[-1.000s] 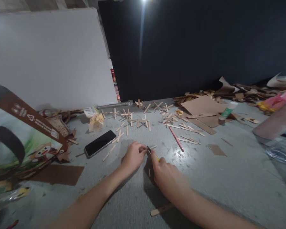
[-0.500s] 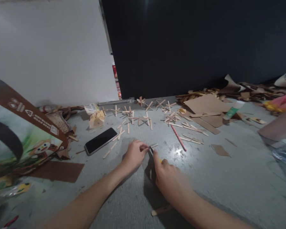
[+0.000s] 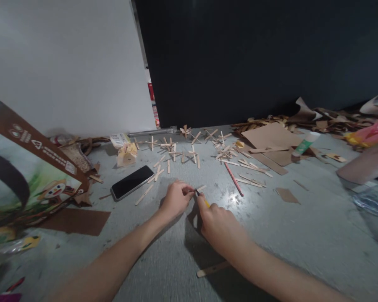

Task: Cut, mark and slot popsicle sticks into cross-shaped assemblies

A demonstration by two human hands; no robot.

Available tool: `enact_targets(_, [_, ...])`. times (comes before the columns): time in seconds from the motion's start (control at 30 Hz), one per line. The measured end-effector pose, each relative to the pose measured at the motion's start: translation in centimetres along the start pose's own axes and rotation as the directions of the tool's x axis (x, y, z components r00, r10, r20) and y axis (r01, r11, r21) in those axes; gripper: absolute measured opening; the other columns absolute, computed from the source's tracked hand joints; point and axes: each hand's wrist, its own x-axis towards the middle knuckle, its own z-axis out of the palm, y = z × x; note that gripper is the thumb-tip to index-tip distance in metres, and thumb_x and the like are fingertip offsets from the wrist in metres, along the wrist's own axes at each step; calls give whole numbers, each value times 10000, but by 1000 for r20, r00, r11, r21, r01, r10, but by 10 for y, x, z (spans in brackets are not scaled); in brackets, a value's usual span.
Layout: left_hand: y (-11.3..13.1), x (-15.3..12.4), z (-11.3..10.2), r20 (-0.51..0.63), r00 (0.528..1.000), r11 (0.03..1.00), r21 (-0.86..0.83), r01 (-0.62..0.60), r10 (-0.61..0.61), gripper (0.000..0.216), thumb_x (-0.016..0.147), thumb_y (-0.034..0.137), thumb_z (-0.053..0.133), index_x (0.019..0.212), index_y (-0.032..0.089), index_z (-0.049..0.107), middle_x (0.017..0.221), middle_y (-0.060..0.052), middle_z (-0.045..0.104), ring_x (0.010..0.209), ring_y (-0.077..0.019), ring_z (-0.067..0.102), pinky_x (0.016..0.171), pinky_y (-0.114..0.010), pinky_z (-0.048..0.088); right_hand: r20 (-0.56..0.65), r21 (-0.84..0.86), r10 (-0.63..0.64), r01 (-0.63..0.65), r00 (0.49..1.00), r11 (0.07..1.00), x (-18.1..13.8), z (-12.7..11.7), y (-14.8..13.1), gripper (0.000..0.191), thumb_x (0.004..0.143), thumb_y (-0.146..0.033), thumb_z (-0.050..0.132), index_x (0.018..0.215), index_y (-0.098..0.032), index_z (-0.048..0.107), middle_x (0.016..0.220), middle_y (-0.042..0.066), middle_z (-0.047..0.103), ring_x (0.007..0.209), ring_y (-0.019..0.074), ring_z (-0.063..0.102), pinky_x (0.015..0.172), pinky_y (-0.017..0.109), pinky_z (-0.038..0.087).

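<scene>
Leftward, bag (image 3: 39, 167): stands on the counter (image 3: 164, 260), likely set aside to leave the arms room; one.
Brown card (image 3: 78, 222): lies flat just beside the bag, perhaps tucked under it, I cannot tell; one.
Phone (image 3: 132, 183): screen up and dark, within easy reach; one.
Left hand (image 3: 177, 197): thumb and fingers pinched narrow on a small stick (image 3: 202, 188), probably so it cannot slip; one.
Wooden sticks (image 3: 198, 162): spread beyond the hands, many crossed; they overlap too much to count exactly, but more than a dozen.
Held piece: the small stick juts rightward past the fingertips, perhaps to leave its end exposed; one.
Knife (image 3: 207, 204): yellow handle, dark tip at the small stick, though contact is hard to tell; one.
Loose stick (image 3: 212, 269): partly hidden by the right arm (image 3: 261, 260); one.
Right hand (image 3: 219, 226): wrapped around the knife, forefinger along it, presumably for control; one, so two hands.
Straw (image 3: 234, 179): red, slantwise; one.
Cardboard (image 3: 266, 136): overlapping, apparently put back together; at least three pieces.
Glue stick (image 3: 305, 144): tilted beside the cardboard; one.
</scene>
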Motion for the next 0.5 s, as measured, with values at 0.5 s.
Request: enact_targets(0.5, [2,-5,-6,-163,983,995,-26,-95,89,66,853,172,711,855,187,775,831,-44,713,768,-190,650,742,-309,492,-137,87,62,-51,989,995,3,15,10,520,1007,-98,488,1518,-190,456,1015,111,721,787,233,776,541,268,408])
